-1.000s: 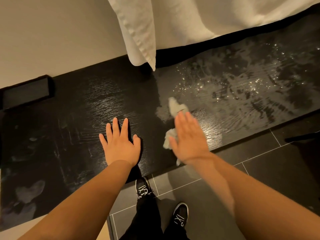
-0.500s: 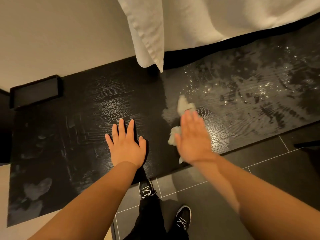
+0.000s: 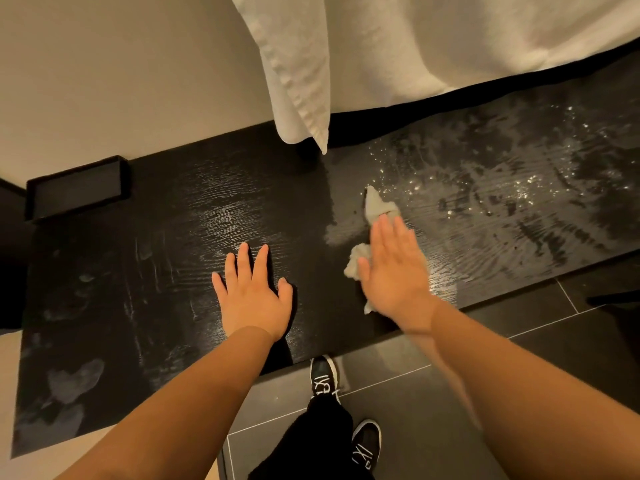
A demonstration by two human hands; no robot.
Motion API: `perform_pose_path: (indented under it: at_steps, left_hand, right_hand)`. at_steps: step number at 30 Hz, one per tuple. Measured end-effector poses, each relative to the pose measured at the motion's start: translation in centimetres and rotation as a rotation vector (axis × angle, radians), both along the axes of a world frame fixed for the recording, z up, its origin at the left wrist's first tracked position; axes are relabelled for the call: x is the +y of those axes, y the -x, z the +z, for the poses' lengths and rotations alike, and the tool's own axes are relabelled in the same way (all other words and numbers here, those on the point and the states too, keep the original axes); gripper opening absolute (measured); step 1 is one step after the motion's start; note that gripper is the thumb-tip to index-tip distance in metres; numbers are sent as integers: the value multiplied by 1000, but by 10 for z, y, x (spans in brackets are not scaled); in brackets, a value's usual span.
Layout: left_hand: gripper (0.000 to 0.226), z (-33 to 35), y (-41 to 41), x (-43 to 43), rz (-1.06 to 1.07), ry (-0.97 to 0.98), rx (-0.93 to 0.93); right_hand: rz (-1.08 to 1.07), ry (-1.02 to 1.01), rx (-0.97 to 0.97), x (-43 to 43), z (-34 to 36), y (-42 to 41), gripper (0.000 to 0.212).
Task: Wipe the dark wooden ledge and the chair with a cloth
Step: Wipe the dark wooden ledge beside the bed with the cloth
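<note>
I see the cloth (image 3: 375, 206), pale and crumpled, lying on the dark wooden ledge (image 3: 173, 254) towards its front edge, right of the middle. The right hand (image 3: 394, 275) lies flat on top of it with straight fingers held close together, pressing it down. Bits of cloth stick out beyond the fingertips and past the thumb side. The left hand (image 3: 252, 296) rests palm-down on bare wood just beside it, with its fingers spread and nothing under them.

To the right of the cloth I make out a wet sheen with bright droplets (image 3: 502, 188), and streaky smears mark the ledge's left part. A corner of white bedding (image 3: 298, 81) hangs down over the back of the ledge, its tip just above the wood behind the cloth. A low black tray (image 3: 76, 188) sits at the far left against the beige wall (image 3: 121, 64). Below the ledge are dark floor tiles (image 3: 519, 341) and the person's two black shoes (image 3: 322, 375).
</note>
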State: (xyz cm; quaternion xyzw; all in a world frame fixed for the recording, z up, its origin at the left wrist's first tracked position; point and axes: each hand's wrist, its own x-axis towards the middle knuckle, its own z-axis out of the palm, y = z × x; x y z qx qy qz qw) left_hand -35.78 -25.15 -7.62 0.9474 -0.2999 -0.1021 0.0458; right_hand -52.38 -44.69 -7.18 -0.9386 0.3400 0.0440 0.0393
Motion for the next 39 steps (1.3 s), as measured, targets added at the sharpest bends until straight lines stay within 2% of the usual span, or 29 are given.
perform_pose_path:
  at_steps: [4,7,9,12,15,19,22,24,27,29,31,34,36,37,39]
  left_hand:
    - [74,0,0,-1,-5,15,-9]
    - [75,-1,0,0,-7,11,-12]
    - [74,-1,0,0,-7,16,-3]
    - [72,0,0,0,-1,23,4]
    - [71,-1,0,0,-4,17,-1]
    - [73,-1,-1,-1,-6,15,-9]
    - [73,-1,0,1,-10,17,-14]
    - [72,-1,-1,1,-8,23,-1]
    - [72,-1,-1,0,-5,20,-2]
    - [72,0,-1,0,-7,18,-1]
    - [73,1,-1,0,-7,25,-2]
    - [73,1,0,-1,-8,21,-10]
    - [73,0,-1,0,-7,15,-8]
    - [73,0,-1,0,-6,11,-7]
    - [72,0,0,-1,-5,11,-5]
  right_hand:
    - [342,-66,-52,57,-8,-24,72]
    - [461,-103,-45,47,-8,-21,72]
    - [369,-86,-39,23,-6,-10,71]
    - [119,-77,-19,-13,-3,4,73]
    - [22,-44,-4,-8,-3,-2,75]
    - [300,-56,-78,50,-11,-21,71]
    - [489,-71,-70,44,-9,-18,72]
    - [463,-50,-67,13,-8,-8,71]
    - [207,-51,6,-32,-3,6,73]
    - [98,-35,0,-29,-3,-1,74]
    - [146,-12,-35,-3,-6,-13,74]
    - [416,-48,-76,32,-12,-18,72]
    - [521,-65,-86,22,-9,-15,72]
    - [519,-63,-86,9,-9,-14,73]
    - [370,-77,-66,-23,-7,-11,75]
